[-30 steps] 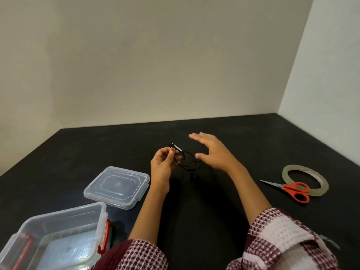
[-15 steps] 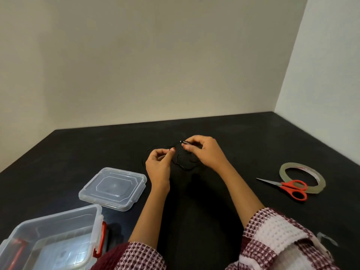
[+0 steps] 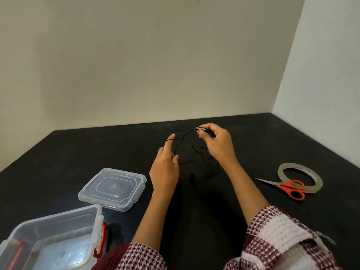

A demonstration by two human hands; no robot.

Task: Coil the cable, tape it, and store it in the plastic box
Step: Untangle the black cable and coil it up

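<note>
A thin black cable (image 3: 180, 136) hangs between my two hands above the dark table. My right hand (image 3: 217, 143) pinches the cable's plug end between thumb and fingers. My left hand (image 3: 165, 164) has its forefinger raised, and a loop of the cable runs over that finger; the other fingers are loosely curled. Loose strands trail down onto the table and are hard to see against it. The clear plastic box (image 3: 58, 236) with red latches stands open at the lower left. A roll of clear tape (image 3: 300, 177) lies at the right.
The box's clear lid (image 3: 113, 189) lies flat beside the box, left of my left arm. Orange-handled scissors (image 3: 286, 187) rest against the tape roll. The black table (image 3: 78, 152) meets two pale walls at the back and right.
My hands have drawn apart. The right hand lifted the plug end up and to the right; the left hand let its pinch go and now holds a loop on its forefinger. The coil has loosened.
</note>
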